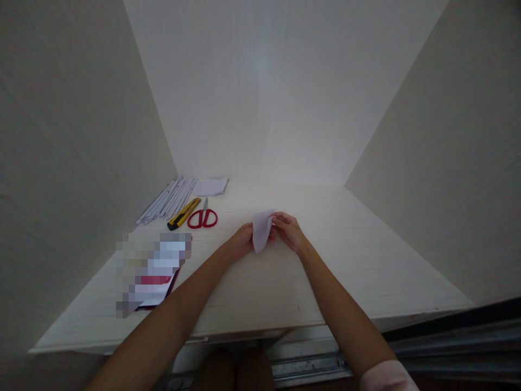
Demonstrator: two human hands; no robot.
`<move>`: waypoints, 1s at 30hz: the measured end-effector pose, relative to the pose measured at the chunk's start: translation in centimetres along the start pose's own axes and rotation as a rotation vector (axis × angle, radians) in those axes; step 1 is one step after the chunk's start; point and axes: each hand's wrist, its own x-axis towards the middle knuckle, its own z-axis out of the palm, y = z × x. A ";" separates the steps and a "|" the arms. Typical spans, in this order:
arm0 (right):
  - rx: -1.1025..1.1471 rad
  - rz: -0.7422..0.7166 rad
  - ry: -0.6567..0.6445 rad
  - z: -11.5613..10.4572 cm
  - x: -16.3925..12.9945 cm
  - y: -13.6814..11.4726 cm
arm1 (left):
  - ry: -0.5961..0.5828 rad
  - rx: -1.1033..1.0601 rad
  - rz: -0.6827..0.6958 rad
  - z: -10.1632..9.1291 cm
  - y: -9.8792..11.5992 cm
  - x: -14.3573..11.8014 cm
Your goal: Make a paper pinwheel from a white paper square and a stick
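Note:
A small sheet of white paper [261, 231], bent into a curve, is held up between my two hands just above the white work surface [252, 293]. My left hand [241, 241] grips it from the left, its fingertips hidden behind the paper. On the other side, my right hand [288, 231] pinches the paper's upper right edge with thumb and fingers. Nearest to my left hand lie red-handled scissors [203, 217], blades pointing away from me. A yellow and black utility knife [184, 214] rests beside them.
A bundle of folded white paper strips [169, 201] lies at the back left, next to a flat stack of white paper [210, 187]. A blurred-out flat object with a dark red edge [173, 279] lies by my left forearm. Pale panels [260, 108] enclose the back and both sides.

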 end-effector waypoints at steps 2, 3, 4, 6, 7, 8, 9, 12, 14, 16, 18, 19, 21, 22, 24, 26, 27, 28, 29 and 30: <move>-0.005 -0.022 0.047 -0.3 0.3 0.2 | 0.166 0.057 0.133 -0.1 -0.1 0.3; -0.004 -0.033 0.062 -0.4 0.3 0.2 | 0.257 0.106 0.208 -0.2 0.0 0.3; -0.003 -0.039 0.074 -0.5 0.4 0.2 | 0.332 0.162 0.275 -0.3 0.1 0.2; -0.012 -0.034 0.081 -0.5 0.4 0.2 | 0.388 0.266 0.353 -0.6 0.3 0.0; -0.024 -0.028 0.081 -0.5 0.4 0.1 | 0.384 0.304 0.374 -0.6 0.4 -0.1; -0.040 -0.023 0.082 -0.4 0.4 0.1 | 0.371 0.329 0.388 -0.6 0.5 -0.2; -0.061 -0.020 0.085 -0.3 0.4 0.0 | 0.357 0.340 0.399 -0.6 0.5 -0.3; -0.156 -0.024 0.115 -0.2 0.3 -0.1 | 0.330 0.343 0.438 -0.4 0.4 -0.2; -0.201 -0.048 0.128 -0.1 0.3 -0.1 | 0.334 0.355 0.456 -0.4 0.2 0.0; -0.198 -0.087 0.118 -0.1 0.4 -0.1 | 0.350 0.374 0.453 -0.4 0.0 0.2; -0.187 -0.120 0.119 -0.1 0.5 0.0 | 0.362 0.390 0.438 -0.5 -0.1 0.2; -0.201 -0.124 0.133 -0.1 0.5 0.0 | 0.364 0.397 0.430 -0.6 -0.2 0.1; -0.260 -0.113 0.174 -0.1 0.6 0.1 | 0.371 0.409 0.422 -0.6 -0.2 0.0; -0.287 -0.106 0.191 -0.1 0.6 0.1 | 0.377 0.410 0.418 -0.6 -0.2 0.0; -0.306 -0.103 0.199 -0.1 0.5 0.0 | 0.391 0.407 0.411 -0.5 -0.2 -0.1; -0.281 -0.105 0.192 0.0 0.5 -0.1 | 0.408 0.411 0.407 -0.4 -0.1 -0.1; -0.258 -0.101 0.185 0.1 0.5 -0.1 | 0.418 0.419 0.406 -0.4 -0.1 -0.1; -0.235 -0.094 0.177 0.2 0.4 -0.2 | 0.429 0.429 0.402 -0.3 0.0 -0.1; -0.217 -0.086 0.168 0.2 0.4 -0.2 | 0.440 0.441 0.399 -0.2 0.1 -0.1; -0.204 -0.079 0.159 0.3 0.4 -0.3 | 0.451 0.453 0.395 -0.2 0.2 -0.2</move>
